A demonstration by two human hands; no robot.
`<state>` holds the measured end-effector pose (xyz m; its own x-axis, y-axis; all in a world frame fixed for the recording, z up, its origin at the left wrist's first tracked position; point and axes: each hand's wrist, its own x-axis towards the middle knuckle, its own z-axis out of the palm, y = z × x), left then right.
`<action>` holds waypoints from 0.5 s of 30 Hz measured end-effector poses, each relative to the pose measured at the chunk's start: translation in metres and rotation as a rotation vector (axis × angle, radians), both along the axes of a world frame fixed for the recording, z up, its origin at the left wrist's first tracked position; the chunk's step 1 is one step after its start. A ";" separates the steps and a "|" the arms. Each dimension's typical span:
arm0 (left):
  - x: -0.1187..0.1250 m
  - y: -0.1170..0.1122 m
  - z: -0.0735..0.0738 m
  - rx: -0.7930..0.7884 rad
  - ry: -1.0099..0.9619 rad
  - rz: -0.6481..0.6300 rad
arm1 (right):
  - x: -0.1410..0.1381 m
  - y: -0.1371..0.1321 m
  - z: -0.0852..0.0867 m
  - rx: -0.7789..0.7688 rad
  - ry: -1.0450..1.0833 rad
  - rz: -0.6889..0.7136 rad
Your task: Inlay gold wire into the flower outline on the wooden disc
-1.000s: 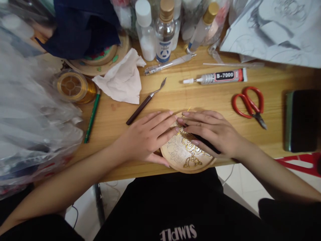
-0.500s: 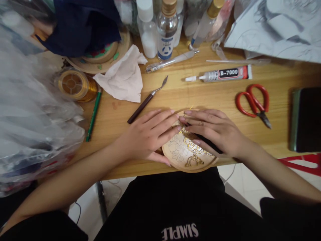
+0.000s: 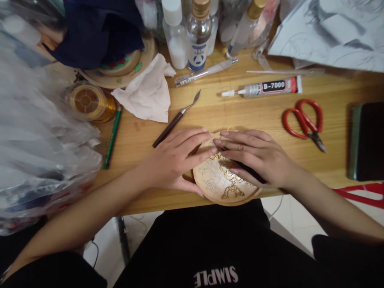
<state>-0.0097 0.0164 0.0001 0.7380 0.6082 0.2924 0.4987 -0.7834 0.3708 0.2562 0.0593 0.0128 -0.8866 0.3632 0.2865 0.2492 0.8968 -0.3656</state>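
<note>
A round wooden plate point(image 3: 216, 185) with a drawn flower pattern, partly lined in gold wire, lies at the table's near edge. My left hand point(image 3: 177, 160) rests on its left side, fingers stretched flat over the top and thumb against the rim. My right hand point(image 3: 258, 158) covers the right side with its fingers pressed together over a thin dark tool point(image 3: 251, 173). The fingertips of both hands meet at the plate's far part, where a short gold wire end point(image 3: 227, 130) sticks out.
On the wooden table point(image 3: 240, 116) lie a palette knife point(image 3: 177, 118), B-7000 glue tube point(image 3: 264, 87), red scissors point(image 3: 304, 122), green pencil point(image 3: 111, 138), gold wire spool point(image 3: 90, 102), tissue point(image 3: 147, 94), bottles point(image 3: 198, 36) and a dark case point(image 3: 367, 140). Plastic bags point(image 3: 36, 132) crowd the left.
Both hands stay on the plate almost unmoved; the left fingers have shifted slightly over the pattern. The view has drifted a little.
</note>
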 end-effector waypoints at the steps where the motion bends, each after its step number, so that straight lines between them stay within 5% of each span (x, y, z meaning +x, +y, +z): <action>1: 0.000 0.000 0.000 -0.008 -0.016 0.003 | 0.000 0.000 0.000 -0.002 0.000 0.000; 15: -0.001 0.000 -0.002 0.007 -0.042 -0.009 | 0.002 -0.001 -0.005 -0.028 0.013 -0.008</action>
<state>-0.0104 0.0166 -0.0018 0.7301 0.5994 0.3280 0.4757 -0.7905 0.3858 0.2579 0.0581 0.0073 -0.8801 0.3780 0.2873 0.2512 0.8843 -0.3937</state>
